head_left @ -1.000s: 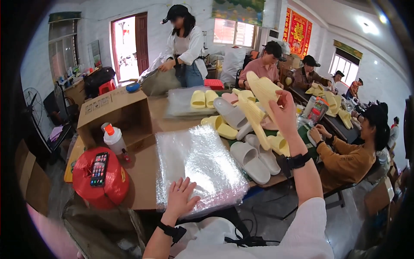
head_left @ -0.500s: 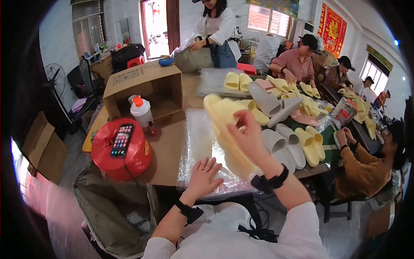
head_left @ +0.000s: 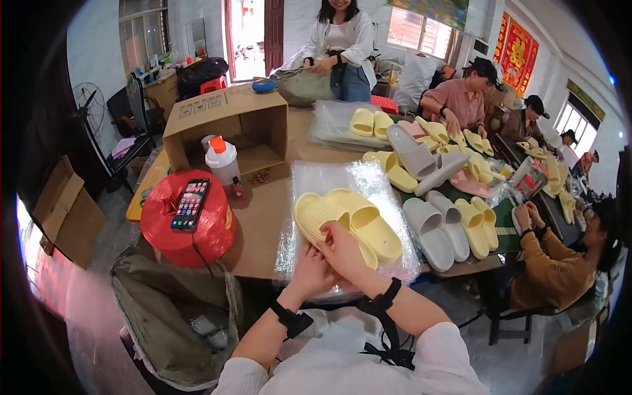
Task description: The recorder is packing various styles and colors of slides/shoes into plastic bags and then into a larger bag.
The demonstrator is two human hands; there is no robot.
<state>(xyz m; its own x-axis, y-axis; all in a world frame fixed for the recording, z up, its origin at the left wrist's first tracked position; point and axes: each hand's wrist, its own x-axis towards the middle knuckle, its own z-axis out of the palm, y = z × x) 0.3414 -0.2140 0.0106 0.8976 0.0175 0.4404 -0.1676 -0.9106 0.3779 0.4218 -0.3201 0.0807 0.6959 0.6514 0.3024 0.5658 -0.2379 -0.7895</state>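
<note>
A pair of pale yellow slippers (head_left: 375, 230) lies on a stack of clear plastic bags (head_left: 309, 178) at the table's near edge. My right hand (head_left: 345, 255) is closed at the near edge of the left slipper, its fingers bent against the sole. Crossing just under it, my left hand (head_left: 309, 271) rests over the bags beside the slipper's heel. The left fingers are mostly hidden by my right hand and wrist.
Grey slippers (head_left: 428, 234) and more yellow slippers (head_left: 472, 227) stand to the right. At left are a red twine roll (head_left: 158, 230) bearing a phone (head_left: 191, 204), a white bottle (head_left: 222, 161) and an open cardboard box (head_left: 227, 115). Several people work around the tables.
The yellow slippers have come down from the air onto the plastic bags with my right hand. My left hand, spread flat on the bags before, has moved under my right hand.
</note>
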